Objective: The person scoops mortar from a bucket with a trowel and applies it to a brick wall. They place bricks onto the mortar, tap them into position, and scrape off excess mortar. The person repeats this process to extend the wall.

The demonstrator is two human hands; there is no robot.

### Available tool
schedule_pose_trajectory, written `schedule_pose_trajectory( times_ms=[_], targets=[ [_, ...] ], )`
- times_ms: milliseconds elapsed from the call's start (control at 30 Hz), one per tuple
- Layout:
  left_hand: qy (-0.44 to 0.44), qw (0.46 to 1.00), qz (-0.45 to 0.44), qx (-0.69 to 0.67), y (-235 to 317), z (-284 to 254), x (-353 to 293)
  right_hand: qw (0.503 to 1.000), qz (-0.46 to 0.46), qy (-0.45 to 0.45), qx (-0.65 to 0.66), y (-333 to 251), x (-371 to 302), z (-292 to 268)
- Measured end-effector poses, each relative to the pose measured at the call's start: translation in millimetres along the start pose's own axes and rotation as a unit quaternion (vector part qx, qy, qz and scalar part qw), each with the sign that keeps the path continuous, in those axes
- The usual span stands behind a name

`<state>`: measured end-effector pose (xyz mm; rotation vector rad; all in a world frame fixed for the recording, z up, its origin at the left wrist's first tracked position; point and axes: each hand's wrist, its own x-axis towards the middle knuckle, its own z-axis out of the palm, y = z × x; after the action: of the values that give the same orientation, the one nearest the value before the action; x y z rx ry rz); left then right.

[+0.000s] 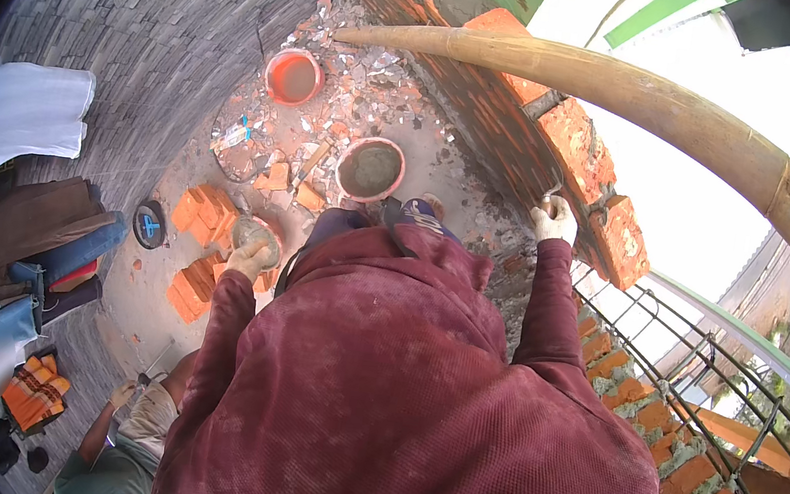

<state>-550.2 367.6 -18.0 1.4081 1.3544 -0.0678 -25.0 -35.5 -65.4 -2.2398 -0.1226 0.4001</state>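
My left hand (252, 258), in a pale glove, is closed at the near rim of a small bowl of grey mortar (258, 234), above stacked bricks. Most of its fingertips are hard to make out against the mortar. Out to the right, my right hand (554, 222), also gloved, grips a small trowel (551, 200) by the handle. Only its thin metal neck shows clearly; the blade is hidden or too small to see. That hand is beside the top of a brick wall (578, 152) with rough orange bricks along its upper edge.
Mortar fills one bucket (371, 169) ahead of me; an orange bucket (295, 77) stands farther off among brick rubble. Orange bricks (204, 214) are stacked left. A bamboo pole (639, 91) crosses the wall. Steel rebar (703, 356) lies right. A co-worker (118, 461) is lower left.
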Motion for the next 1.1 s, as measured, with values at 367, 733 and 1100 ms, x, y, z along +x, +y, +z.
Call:
schedule_pose_trajectory(
  times_ms=[367, 733, 1100],
  targets=[
    [-0.068, 0.995, -0.044, 0.06, -15.9, 50.2, -14.9, 0.988, -0.103, 0.07, -0.092, -79.9, -61.9, 1.1],
    [0.031, 0.998, 0.005, -0.051, -9.3, 97.3, -13.6, 0.927, -0.065, -0.262, -0.26, -58.0, -10.8, 47.2],
    [0.048, 0.985, -0.051, -0.158, -13.2, 111.7, 12.5, 0.874, 0.001, -0.423, -0.238, -101.7, -19.2, 133.3]
  ],
)
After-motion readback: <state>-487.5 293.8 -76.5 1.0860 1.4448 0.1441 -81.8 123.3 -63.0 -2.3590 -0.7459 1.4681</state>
